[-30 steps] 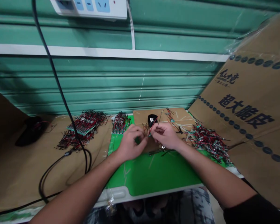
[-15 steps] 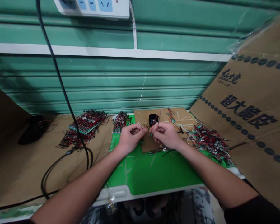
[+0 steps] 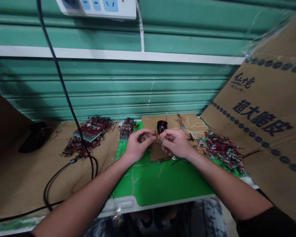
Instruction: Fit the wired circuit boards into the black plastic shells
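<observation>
My left hand [image 3: 141, 144] is closed in a pinch over the cardboard piece [image 3: 156, 153]; what lies between thumb and fingertips is too small to make out. Close beside it, my right hand [image 3: 174, 142] pinches a small circuit board with red and black wires [image 3: 162, 127], and the wires stand up above the fingertips. Behind the fingers sits a small round black object [image 3: 161, 125]. Several loose wired boards [image 3: 165, 160] lie at the cardboard's near edge, partly under my right hand.
A heap of wired boards [image 3: 223, 149] is on the right, by a printed carton [image 3: 263, 115]. More wired boards [image 3: 92, 128] are stacked at left, with another bunch [image 3: 127, 129] on the green board [image 3: 167, 186]. A black cable [image 3: 64, 82] hangs across the left side.
The wires at my right fingertips have shifted slightly left and lower. My left fingers have loosened and lifted a little, while both arms stay almost in place.
</observation>
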The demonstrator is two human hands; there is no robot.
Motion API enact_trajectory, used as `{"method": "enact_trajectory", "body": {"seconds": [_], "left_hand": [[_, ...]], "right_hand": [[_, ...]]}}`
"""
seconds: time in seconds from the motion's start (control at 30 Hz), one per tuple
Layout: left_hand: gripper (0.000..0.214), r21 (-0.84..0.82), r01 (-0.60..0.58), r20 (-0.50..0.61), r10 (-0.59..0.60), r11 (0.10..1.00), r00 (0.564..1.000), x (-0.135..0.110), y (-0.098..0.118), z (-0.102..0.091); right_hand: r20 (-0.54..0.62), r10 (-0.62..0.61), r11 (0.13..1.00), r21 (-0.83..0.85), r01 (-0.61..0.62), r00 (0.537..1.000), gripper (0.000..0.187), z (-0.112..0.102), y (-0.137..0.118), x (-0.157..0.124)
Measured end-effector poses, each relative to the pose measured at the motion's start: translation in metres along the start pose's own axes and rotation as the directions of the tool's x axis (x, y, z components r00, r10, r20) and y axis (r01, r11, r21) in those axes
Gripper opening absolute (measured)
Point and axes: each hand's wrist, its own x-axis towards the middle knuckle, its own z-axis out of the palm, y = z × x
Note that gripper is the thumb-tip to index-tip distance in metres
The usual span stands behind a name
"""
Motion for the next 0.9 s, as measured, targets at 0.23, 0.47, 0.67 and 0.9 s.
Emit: {"method": "enact_trajectory", "body": {"seconds": [0.23,0.47,0.67,0.9], "left_hand": [[0.023,0.007,-0.007,-0.016,0.008,1.0,1.0,-0.002,-0.001,0.007],[0.031,-0.132,0.135,0.029,-0.132,0.982,0.991,0.001,-0.001,0.005],[0.035,-0.238,0.244,0.114,-0.223,0.94,0.968,-0.002,0.001,0.005],[0.036,-0.217,0.185,0.064,-0.175,0.958,0.983,-0.001,0.002,0.001]], "right_hand": [[0.085,0.054,0.997,-0.066,-0.048,0.995,0.009,0.006,0.005,-0.004],[-0.006,0.001,1.0,0.008,-0.001,1.0,0.01,0.002,0.005,0.0],[-0.082,-0.064,0.996,0.048,0.068,0.995,0.021,-0.001,0.002,0.002],[0.067,0.137,0.986,0.082,-0.142,0.988,0.041,-0.011,-0.002,0.007]]}}
